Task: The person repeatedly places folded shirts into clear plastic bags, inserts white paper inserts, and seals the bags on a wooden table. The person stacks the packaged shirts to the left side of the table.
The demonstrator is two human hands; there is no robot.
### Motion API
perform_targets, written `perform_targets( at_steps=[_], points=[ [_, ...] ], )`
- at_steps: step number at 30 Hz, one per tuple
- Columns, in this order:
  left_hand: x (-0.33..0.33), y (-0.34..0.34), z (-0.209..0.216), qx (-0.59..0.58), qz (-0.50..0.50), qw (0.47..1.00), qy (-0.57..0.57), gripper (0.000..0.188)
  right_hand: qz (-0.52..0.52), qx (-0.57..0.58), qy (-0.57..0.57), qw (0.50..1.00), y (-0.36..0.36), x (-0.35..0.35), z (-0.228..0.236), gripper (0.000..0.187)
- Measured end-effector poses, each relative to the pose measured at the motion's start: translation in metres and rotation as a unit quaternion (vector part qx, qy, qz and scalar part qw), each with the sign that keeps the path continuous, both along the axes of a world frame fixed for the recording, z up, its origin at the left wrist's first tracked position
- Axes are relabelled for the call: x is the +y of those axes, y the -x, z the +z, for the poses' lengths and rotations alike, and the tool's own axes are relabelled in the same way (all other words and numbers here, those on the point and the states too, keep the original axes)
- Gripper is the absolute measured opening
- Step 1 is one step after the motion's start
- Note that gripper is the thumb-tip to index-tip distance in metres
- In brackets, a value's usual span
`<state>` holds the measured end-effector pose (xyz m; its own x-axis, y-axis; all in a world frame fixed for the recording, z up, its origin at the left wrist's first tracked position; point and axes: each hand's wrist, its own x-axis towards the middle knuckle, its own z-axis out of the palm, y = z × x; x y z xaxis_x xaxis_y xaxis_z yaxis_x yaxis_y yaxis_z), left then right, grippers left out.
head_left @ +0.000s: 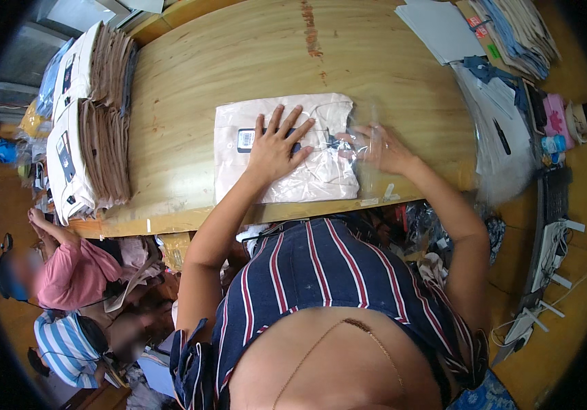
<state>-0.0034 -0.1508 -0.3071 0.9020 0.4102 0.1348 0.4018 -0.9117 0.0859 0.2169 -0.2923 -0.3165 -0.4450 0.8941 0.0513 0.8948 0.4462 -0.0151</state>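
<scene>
A folded pale pink shirt (238, 174) in a clear plastic bag lies flat on the wooden table in front of me. It carries a tag with a white barcode label (246, 140). My left hand (278, 147) rests on top of the shirt with its fingers spread. At the shirt's right end, my right hand (383, 149) has its fingers closed on the loose clear edge of the plastic bag (373, 126). Glare and slight blur hide exactly how the fingertips grip the plastic.
Stacks of folded shirts (105, 147) stand at the table's left end. On the right lie clear plastic bags (495, 147), a black pen (502, 137), white sheets (437, 31) and folded garments (512, 34). Two people, one in a pink top (78, 273), sit at lower left.
</scene>
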Motion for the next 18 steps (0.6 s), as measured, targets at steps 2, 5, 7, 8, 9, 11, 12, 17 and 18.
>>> perform_targets(
  at_steps=[2,5,7,8,9,11,12,17,18],
  points=[
    [0.000,0.002,0.000,-0.006,0.002,1.000,-0.004,0.049,-0.004,0.014,0.022,1.000,-0.005,-0.002,0.003,0.039],
    [0.004,-0.007,0.011,0.029,0.006,1.000,0.009,0.045,-0.070,0.079,0.050,0.993,-0.004,-0.004,-0.004,0.037],
    [0.012,-0.020,0.015,0.054,0.009,0.998,0.010,0.044,-0.039,0.087,0.014,0.995,-0.009,-0.006,-0.010,0.034],
    [0.021,-0.034,0.014,0.059,0.007,0.998,0.004,0.045,-0.025,0.091,-0.004,0.996,-0.011,-0.008,-0.011,0.033],
    [0.029,-0.048,0.012,0.065,0.009,0.998,-0.002,0.046,-0.040,0.105,-0.002,0.994,-0.011,-0.011,-0.010,0.031],
    [0.037,-0.087,0.017,0.034,0.001,0.992,0.122,0.051,-0.072,0.131,0.000,0.989,-0.010,-0.018,-0.004,0.029],
    [0.045,-0.106,0.014,0.081,-0.008,0.982,0.172,0.050,-0.104,0.161,-0.023,0.981,-0.011,-0.022,-0.004,0.029],
    [0.057,-0.137,0.053,0.128,-0.145,0.887,0.420,0.043,-0.343,0.466,-0.020,0.815,-0.035,-0.067,-0.017,0.027],
    [0.062,-0.131,0.066,0.124,-0.104,0.868,0.469,0.043,-0.408,0.567,0.029,0.715,-0.035,-0.078,-0.027,0.029]
  ],
)
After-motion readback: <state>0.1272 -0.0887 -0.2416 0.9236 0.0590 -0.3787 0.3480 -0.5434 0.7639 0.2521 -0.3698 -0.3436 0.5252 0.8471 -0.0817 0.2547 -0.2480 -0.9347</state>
